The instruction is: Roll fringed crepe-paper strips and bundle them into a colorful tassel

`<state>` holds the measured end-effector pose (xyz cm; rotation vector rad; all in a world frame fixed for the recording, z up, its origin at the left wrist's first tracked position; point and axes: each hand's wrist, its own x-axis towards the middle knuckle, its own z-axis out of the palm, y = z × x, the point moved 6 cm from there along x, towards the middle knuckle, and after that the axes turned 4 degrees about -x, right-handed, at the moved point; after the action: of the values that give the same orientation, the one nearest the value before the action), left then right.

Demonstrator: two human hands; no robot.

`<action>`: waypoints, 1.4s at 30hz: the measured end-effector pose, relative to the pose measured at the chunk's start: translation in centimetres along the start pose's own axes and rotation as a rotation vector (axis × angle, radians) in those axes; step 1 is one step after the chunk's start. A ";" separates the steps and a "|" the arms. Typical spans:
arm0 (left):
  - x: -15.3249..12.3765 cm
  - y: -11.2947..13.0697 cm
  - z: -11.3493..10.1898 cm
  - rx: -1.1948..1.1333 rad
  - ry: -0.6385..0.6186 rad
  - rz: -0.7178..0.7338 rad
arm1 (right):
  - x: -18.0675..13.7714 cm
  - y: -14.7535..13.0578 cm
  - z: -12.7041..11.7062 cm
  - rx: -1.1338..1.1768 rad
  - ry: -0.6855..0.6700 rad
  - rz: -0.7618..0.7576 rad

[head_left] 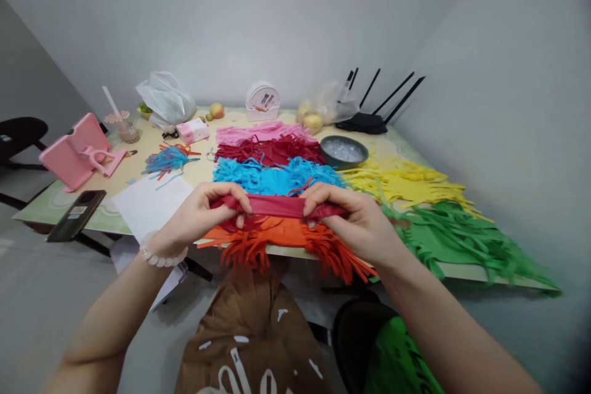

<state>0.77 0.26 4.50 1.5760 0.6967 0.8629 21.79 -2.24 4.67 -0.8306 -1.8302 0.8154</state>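
Note:
A dark red strip [277, 205], like folded tissue paper or thin cloth, is stretched level between my two hands above the table's front edge. My left hand [217, 204] pinches one end, and my right hand [344, 212] pinches the other. Directly beneath lies an orange fringed piece [281, 233] with strands hanging over the edge. Behind it are a blue fringed piece [277, 181], a dark red fringed piece [272, 150] and a pink fringed piece [263, 132]. The strip's ends are partly hidden by my fingers.
Yellow fringe [406, 184] and green fringe [457, 234] cover the table's right side. A dark bowl [344, 163] stands near a black router [364, 123]. Leftward are white paper [150, 203], a blue-orange tassel [168, 160], a phone [77, 215] and a pink stand [78, 151].

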 end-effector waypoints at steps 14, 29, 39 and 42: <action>-0.2 1.2 0.9 0.647 0.117 0.204 | -0.5 -1.7 0.6 -0.525 0.132 -0.093; -0.4 -0.8 0.6 -0.183 0.119 -0.021 | -1.1 0.7 0.6 0.132 0.206 0.196; -0.7 -0.9 0.3 -0.080 0.186 0.000 | -0.7 0.8 1.0 0.116 0.199 0.176; -0.7 -0.2 0.2 0.144 0.237 0.078 | -0.9 -0.5 1.0 -0.085 0.202 0.035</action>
<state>0.54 -0.42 4.13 1.6531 0.8869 1.0893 21.10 -3.43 4.33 -0.9663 -1.6846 0.6538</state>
